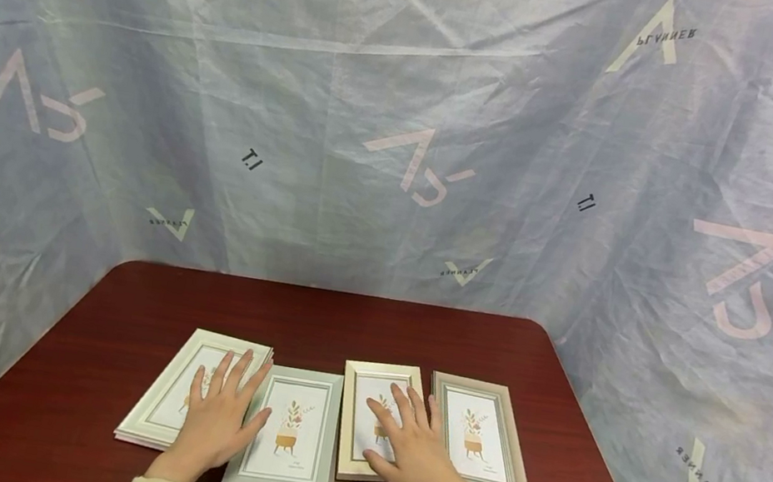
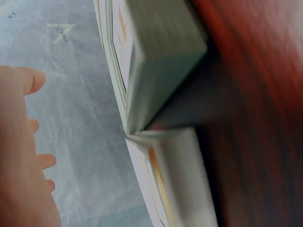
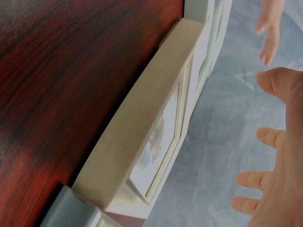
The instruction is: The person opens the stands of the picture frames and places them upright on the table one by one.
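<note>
Picture frames lie face up in a side-by-side row on the table. A white frame is leftmost, beside a grey-green frame. Further right come a cream-gold frame and a beige frame. My left hand, fingers spread, is over the white frame's right side and the grey-green frame's edge. Over the cream-gold frame my right hand is spread too, partly covering its print. Both wrist views show the left hand and right hand raised off the frames, holding nothing.
The dark red wooden table has rounded far corners. Behind it and along both sides hangs a grey printed cloth. Edges beneath the white and beige frames suggest further frames stacked under them.
</note>
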A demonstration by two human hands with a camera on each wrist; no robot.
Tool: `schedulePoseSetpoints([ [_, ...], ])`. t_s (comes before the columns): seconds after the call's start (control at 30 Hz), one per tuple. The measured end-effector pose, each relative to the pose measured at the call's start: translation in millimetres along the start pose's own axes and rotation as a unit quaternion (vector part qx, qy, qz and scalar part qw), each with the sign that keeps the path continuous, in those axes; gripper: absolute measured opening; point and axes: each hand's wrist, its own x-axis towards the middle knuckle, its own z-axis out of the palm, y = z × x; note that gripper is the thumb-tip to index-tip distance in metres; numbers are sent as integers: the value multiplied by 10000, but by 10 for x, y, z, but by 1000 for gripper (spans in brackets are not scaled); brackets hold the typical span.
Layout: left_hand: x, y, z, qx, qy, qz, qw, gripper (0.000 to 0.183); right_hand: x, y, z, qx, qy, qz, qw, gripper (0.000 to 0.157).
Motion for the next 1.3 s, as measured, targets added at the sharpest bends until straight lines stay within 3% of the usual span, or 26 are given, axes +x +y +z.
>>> schedulePoseSetpoints([
  [0.1, 28, -67, -37, 42, -111, -83, 9999, 64, 42, -20, 15, -160, -96, -98, 9998, 64],
  [0.77, 226, -500, -170, 329, -13, -272, 9991, 65, 354, -150, 31, -492, -261, -791, 9953, 59],
  [1.13, 376, -691, -172, 495, -231, 56, 9985, 64, 531, -285, 43, -583, -679, -1068, 9902, 54],
  [1.3, 428, -797, -144, 353, -423, 51, 9985, 65, 601, -358, 82, -902, -780, -1238, 9851, 53],
])
